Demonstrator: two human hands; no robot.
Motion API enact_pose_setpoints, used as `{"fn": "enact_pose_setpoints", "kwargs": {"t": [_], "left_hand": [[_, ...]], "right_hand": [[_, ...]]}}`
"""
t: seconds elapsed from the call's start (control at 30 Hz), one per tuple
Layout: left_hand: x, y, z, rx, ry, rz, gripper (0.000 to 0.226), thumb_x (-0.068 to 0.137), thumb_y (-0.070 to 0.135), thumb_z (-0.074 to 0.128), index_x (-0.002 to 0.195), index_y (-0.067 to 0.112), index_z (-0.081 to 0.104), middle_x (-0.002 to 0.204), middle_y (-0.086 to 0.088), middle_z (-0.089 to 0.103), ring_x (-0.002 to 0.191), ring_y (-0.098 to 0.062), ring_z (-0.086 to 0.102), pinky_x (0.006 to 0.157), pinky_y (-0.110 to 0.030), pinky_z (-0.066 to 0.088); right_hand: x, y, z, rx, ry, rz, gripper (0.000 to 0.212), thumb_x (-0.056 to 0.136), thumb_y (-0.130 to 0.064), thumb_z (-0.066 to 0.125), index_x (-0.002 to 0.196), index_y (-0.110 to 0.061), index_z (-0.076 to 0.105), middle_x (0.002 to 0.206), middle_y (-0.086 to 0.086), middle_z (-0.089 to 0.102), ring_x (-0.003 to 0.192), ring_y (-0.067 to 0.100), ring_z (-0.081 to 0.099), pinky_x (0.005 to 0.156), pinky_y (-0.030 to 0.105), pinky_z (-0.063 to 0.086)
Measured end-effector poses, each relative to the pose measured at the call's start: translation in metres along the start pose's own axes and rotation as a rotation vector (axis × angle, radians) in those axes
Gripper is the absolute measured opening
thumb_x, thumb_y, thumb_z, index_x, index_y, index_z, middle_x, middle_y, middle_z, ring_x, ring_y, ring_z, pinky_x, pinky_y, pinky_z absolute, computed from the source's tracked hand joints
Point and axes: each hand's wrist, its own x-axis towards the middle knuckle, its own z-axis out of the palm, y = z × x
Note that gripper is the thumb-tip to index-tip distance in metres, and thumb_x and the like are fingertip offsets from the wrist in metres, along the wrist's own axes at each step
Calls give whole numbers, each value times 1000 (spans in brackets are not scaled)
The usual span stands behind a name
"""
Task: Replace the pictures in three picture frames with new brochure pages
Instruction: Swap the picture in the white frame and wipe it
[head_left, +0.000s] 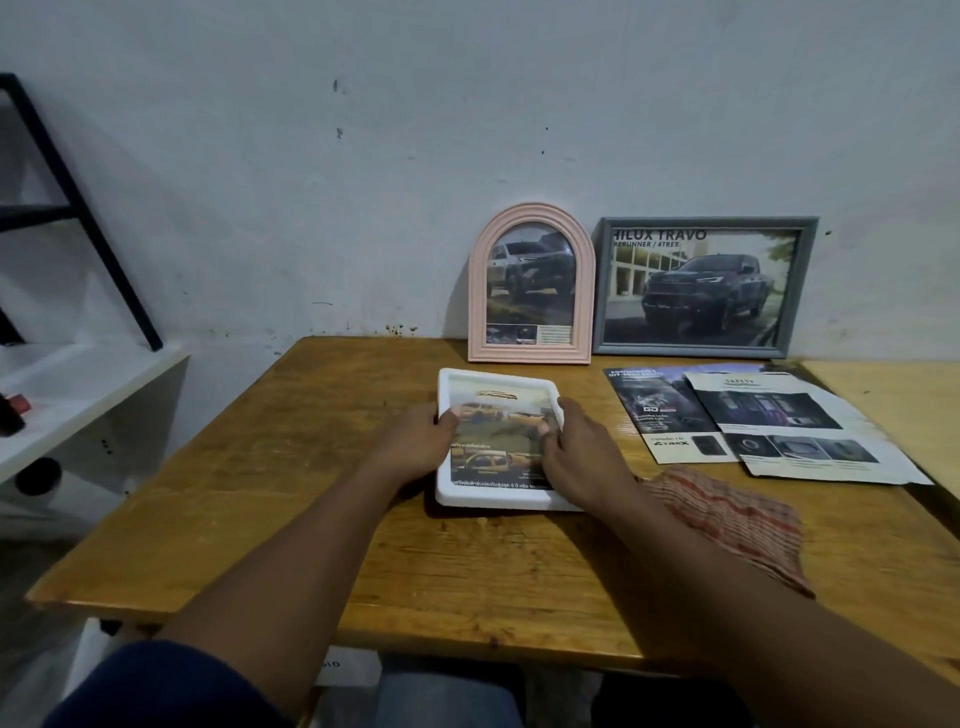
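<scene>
A wooden table (260, 519) is standing against a scuffed pale wall (311, 208), and on it a white frame (496, 378) is lying flat, the small print of its picture (493, 452) too blurred to read and much of its right edge hiding under the right hand (576, 452). The left hand (415, 441) is gripping the frame's left edge, thumb on the front and fingers out of sight, while the right hand is curling over the right edge, thumb pressing the picture.

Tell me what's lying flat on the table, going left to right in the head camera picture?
White picture frame → dark truck brochure page → "Safety" brochure page.
</scene>
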Motion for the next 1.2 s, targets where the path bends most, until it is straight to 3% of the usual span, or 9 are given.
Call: {"fn": "enact_pose_setpoints", "kwargs": {"t": [0.1, 0.17, 0.33, 0.53, 0.8, 0.9, 1.0, 1.07, 1.2], "left_hand": [[14, -14, 8, 357, 3, 16, 80, 90, 76, 21, 134, 22, 60, 136, -7, 62, 132, -34, 52, 111, -56, 40], [16, -19, 12, 511, 8, 41, 68, 103, 60, 23, 150, 17, 46, 161, -8, 35, 151, -35, 22, 123, -56, 17], [16, -15, 14, 629, 49, 99, 60, 106, 52, 28, 154, 17, 41, 167, -8, 22, 155, -32, 12, 123, -52, 8], [1, 0, 16, 641, 118, 194, 59, 105, 48, 38, 155, 17, 36, 163, -7, 31, 153, -31, 20, 123, -52, 15], [-35, 9, 39, 582, -12, 210, 70, 105, 54, 29, 162, 16, 15, 170, -8, 7, 156, -30, 1, 124, -51, 5], [-41, 4, 42, 552, -22, 215, 70, 105, 56, 26, 162, 18, 12, 170, -8, 4, 156, -29, -1, 123, -49, 3], [-41, 1, 37, 524, -22, 208, 71, 105, 58, 22, 163, 18, 9, 170, -7, 1, 156, -26, -3, 124, -47, 3], [-37, 0, 31, 498, -9, 199, 71, 105, 57, 22, 163, 17, 9, 170, -6, 1, 156, -25, -3, 124, -46, 3], [-21, -6, 15, 431, 27, 182, 66, 107, 51, 26, 162, 19, 12, 170, -5, 5, 156, -24, -1, 126, -48, 6]], "right_hand": [[-5, 2, 6, -22, 52, -19, 45, 102, -36, 40, 141, -14, 37, 130, 10, 58, 114, 28, 55, 93, 49, 51], [-5, 1, 6, -35, 46, -9, 43, 103, -35, 41, 140, -12, 39, 130, 11, 57, 116, 27, 53, 95, 49, 50], [-4, -6, -8, 15, -16, 8, 43, 102, -28, 45, 140, -7, 43, 133, 14, 56, 117, 27, 54, 97, 46, 50], [-15, 1, -51, -152, 7, 54, 45, 96, -28, 56, 137, -11, 54, 137, 11, 57, 120, 27, 57, 99, 44, 49], [-70, 43, -74, -353, -294, 111, 72, 91, -64, 49, 152, -29, 30, 156, 6, 35, 140, 29, 36, 114, 55, 31], [-85, 52, -76, -343, -328, 40, 74, 94, -59, 51, 156, -34, 19, 164, 1, 22, 149, 27, 21, 121, 54, 18], [-88, 50, -85, -257, -265, 18, 52, 97, -32, 57, 146, -31, 38, 150, 0, 44, 132, 22, 43, 104, 40, 42], [-83, 48, -92, -271, -188, 23, 35, 97, -15, 53, 129, -30, 54, 127, -4, 57, 112, 18, 53, 78, 26, 44], [-50, 30, -106, -52, -50, 67, 26, 95, -3, 56, 108, -25, 60, 100, -8, 60, 83, 8, 59, 64, 22, 49]]}}
